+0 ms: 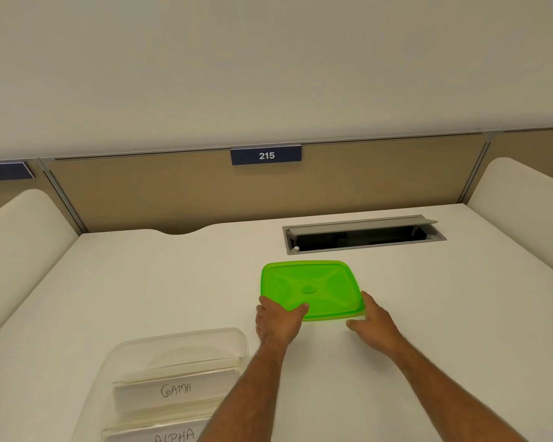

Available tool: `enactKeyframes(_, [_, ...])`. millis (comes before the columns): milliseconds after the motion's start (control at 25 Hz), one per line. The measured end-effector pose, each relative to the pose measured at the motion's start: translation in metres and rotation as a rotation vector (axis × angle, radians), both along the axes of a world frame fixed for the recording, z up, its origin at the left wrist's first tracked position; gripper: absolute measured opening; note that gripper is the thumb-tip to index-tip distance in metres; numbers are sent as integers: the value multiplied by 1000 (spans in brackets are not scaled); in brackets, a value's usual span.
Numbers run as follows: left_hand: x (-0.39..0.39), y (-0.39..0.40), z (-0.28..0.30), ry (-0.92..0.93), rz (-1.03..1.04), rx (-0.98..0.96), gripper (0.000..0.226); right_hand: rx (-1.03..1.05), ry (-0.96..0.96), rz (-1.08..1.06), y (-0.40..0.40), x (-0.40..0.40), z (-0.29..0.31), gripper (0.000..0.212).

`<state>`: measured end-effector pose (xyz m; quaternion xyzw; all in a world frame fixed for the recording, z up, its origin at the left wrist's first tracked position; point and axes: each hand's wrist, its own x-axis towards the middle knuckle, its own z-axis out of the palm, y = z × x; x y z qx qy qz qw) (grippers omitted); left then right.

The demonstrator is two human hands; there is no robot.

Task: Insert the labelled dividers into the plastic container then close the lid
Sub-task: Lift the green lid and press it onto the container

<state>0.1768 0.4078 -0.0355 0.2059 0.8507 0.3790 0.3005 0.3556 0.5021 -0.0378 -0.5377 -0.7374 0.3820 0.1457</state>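
- Dividers (176, 390), white cards hand-lettered GAMA and ALPHA, already stand in the clear plastic container (237, 341) at the near left of the white tabletop (141, 282).
- Left hand (280, 322) and right hand (372, 320) both grip the near edge of the flat green plastic lid (310, 287), which lies well apart from the container.
- So inserting looks done; what's left is carrying the lid over and snapping it shut.

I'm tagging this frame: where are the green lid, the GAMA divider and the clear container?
green lid (310, 288): head view, centre of its top.
GAMA divider (176, 390): head view, its handwritten label.
clear container (186, 338): head view, far wall.
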Motion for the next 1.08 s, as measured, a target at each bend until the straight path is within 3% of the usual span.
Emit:
enactKeyframes(240, [3, -7, 10, 24, -23, -12, 98, 141, 18, 0, -1, 9, -8, 74])
enactKeyframes(440, [4, -24, 37, 338, -183, -171, 52, 412, -88, -136, -2, 21, -8, 47])
enactKeyframes(640, [-6, -34, 63, 506, -289, -161, 43, 546, -70, -111, 0, 36, -4, 28])
enactKeyframes(880, [-25, -51, 92, 698, -340, -22, 22, 556, 263, -89, -8, 48, 35, 23])
enactKeyframes(1080, [-35, -63, 110, 489, -342, 305, 22, 332, 593, -87, -12, 48, 77, 26])
